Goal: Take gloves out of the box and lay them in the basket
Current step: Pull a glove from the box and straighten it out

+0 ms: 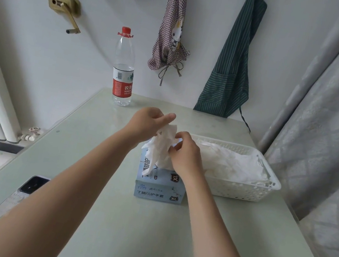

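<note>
Gloves [162, 147]: 1 crumpled white bunch held just above the box [159, 186], tail end trailing down over the box top. Risk, biggest first: the thin, clingy film looks likely to drag extra gloves out with it if the pull is fast, or the light cardboard box could lift or skid on the smooth, pale green desk [104, 218], since neither hand braces it. Lesser risk: a limp glove may drape over the basket [241, 190] rim instead of landing inside; the basket sits just right of the box, rigid white plastic with perforated walls, already holding a loose heap of white gloves. Left hand [148, 122] grip: fingers curled, pinching the upper end of the bunch. Right hand [184, 152] grip: fingertips curled onto its right side, seemingly teasing layers apart. Bottle [123, 69], clear ribbed plastic, red cap, stands well back; unlikely to be hit. Phone [34, 184] lies near the left desk edge.
</note>
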Demonstrator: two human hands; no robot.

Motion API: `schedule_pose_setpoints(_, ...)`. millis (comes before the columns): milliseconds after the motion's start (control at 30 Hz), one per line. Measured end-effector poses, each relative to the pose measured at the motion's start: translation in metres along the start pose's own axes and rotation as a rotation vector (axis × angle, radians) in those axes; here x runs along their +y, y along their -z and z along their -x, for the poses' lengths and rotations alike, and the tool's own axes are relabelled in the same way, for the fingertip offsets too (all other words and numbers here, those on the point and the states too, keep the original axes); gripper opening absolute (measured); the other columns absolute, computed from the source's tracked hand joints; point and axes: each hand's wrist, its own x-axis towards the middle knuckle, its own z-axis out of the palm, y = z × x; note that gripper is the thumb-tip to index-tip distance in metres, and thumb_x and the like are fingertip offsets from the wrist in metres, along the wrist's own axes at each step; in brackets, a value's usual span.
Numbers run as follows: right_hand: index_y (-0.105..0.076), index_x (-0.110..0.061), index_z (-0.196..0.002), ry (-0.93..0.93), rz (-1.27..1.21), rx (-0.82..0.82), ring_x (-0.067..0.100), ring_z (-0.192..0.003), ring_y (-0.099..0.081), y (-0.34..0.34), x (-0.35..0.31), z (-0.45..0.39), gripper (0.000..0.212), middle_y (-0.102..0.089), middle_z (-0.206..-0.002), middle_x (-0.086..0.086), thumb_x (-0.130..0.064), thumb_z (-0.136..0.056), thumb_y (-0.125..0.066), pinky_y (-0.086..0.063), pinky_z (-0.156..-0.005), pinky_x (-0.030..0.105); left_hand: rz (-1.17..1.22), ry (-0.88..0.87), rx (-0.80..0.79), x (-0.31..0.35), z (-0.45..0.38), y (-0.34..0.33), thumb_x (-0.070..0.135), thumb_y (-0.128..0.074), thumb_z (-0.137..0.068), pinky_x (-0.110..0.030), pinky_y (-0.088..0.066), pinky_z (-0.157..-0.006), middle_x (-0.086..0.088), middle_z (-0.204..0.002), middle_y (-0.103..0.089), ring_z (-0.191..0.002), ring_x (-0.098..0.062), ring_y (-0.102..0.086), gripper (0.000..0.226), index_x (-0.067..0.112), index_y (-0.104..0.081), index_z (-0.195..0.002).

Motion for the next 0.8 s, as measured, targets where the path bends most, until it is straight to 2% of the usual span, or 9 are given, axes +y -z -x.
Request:
schedule_pose_setpoints(100, -0.061, -0.019, -0.092, 0.018, 0.026, 0.026, 0.014, -0.083, -0.056, 0.000, -0.002, -0.008, 0.001, -0.062, -0.095, -0.002, -0.019, -0.091, -0.060, -0.043, -0.069, 0.028, 0.050, 0.016, 0.014, -0.008, -0.001, 0.009, 0.043, -0.067, -0.089, -0.025, -0.038, -0.056, -0.004, -0.072, -0.055, -0.062, -0.016, -0.047, 0.038, 0.009, -0.055, -0.077)
schedule_pose_setpoints(200, -0.064, -0.019, -0.083, 0.039, -0.024, 0.080, 0.011, -0.079, -0.056, 0.007, -0.003, -0.017, 0.008, -0.064, -0.088, -0.005, -0.017, -0.091, -0.063, -0.042, -0.066, 0.024, 0.065, 0.019, 0.058, -0.014, -0.002, 0.017, 0.036, -0.070, -0.088, -0.026, -0.043, -0.059, -0.002, -0.077, -0.062, -0.066, -0.015, -0.053, 0.029, 0.008, -0.064, -0.082)
schedule_pose_setpoints(300, -0.066, -0.018, -0.085, 0.068, -0.056, 0.122, 0.012, -0.079, -0.058, 0.018, -0.006, -0.024, 0.007, -0.066, -0.087, -0.002, -0.015, -0.090, -0.062, -0.047, -0.069, 0.026, 0.051, 0.020, 0.094, -0.019, -0.003, 0.021, 0.032, -0.070, -0.089, -0.025, -0.043, -0.057, -0.001, -0.081, -0.064, -0.069, -0.015, -0.055, 0.025, 0.007, -0.069, -0.089)
schedule_pose_setpoints(433, -0.067, -0.024, -0.092, 0.065, -0.059, -0.116, 0.008, -0.083, -0.060, 0.018, -0.014, -0.028, 0.007, -0.066, -0.094, -0.004, -0.019, -0.088, -0.067, -0.044, -0.065, 0.020, 0.044, -0.017, 0.081, -0.012, -0.005, 0.016, 0.034, -0.072, -0.088, -0.017, -0.040, -0.052, 0.003, -0.072, -0.062, -0.063, -0.011, -0.052, 0.028, 0.006, -0.070, -0.087)
schedule_pose_setpoints(500, -0.065, -0.024, -0.091, 0.038, -0.077, -0.149, 0.011, -0.085, -0.061, 0.015, -0.015, -0.030, 0.008, -0.067, -0.095, -0.004, -0.020, -0.087, -0.069, -0.045, -0.066, 0.021, 0.057, -0.049, 0.070, -0.004, -0.007, 0.012, 0.035, -0.073, -0.086, -0.015, -0.040, -0.051, 0.003, -0.072, -0.062, -0.062, -0.010, -0.052, 0.029, 0.006, -0.070, -0.085)
schedule_pose_setpoints(567, -0.065, -0.023, -0.089, 0.021, -0.131, -0.088, 0.011, -0.087, -0.062, 0.017, -0.014, -0.033, 0.006, -0.067, -0.093, -0.005, -0.020, -0.087, -0.069, -0.045, -0.070, 0.021, 0.074, -0.081, 0.067, 0.002, -0.010, 0.010, 0.034, -0.074, -0.086, -0.016, -0.041, -0.053, 0.002, -0.073, -0.062, -0.062, -0.010, -0.052, 0.029, 0.006, -0.069, -0.085)
schedule_pose_setpoints(667, -0.070, -0.022, -0.089, 0.029, -0.203, 0.043, 0.006, -0.081, -0.063, 0.031, -0.016, -0.037, 0.004, -0.068, -0.085, -0.011, -0.018, -0.088, -0.068, -0.044, -0.068, 0.016, 0.055, -0.101, 0.093, 0.005, -0.015, 0.013, 0.033, -0.074, -0.086, -0.016, -0.039, -0.051, 0.002, -0.072, -0.060, -0.061, -0.010, -0.050, 0.030, 0.004, -0.069, -0.086)
schedule_pose_setpoints(800, -0.074, -0.016, -0.093, 0.114, -0.154, 0.120, 0.003, -0.080, -0.061, 0.049, -0.028, -0.045, 0.011, -0.069, -0.086, -0.009, -0.017, -0.091, -0.063, -0.043, -0.069, 0.010, 0.042, -0.073, 0.118, 0.002, -0.017, 0.018, 0.034, -0.072, -0.088, -0.023, -0.042, -0.057, 0.004, -0.072, -0.060, -0.062, -0.011, -0.053, 0.026, 0.008, -0.066, -0.084)
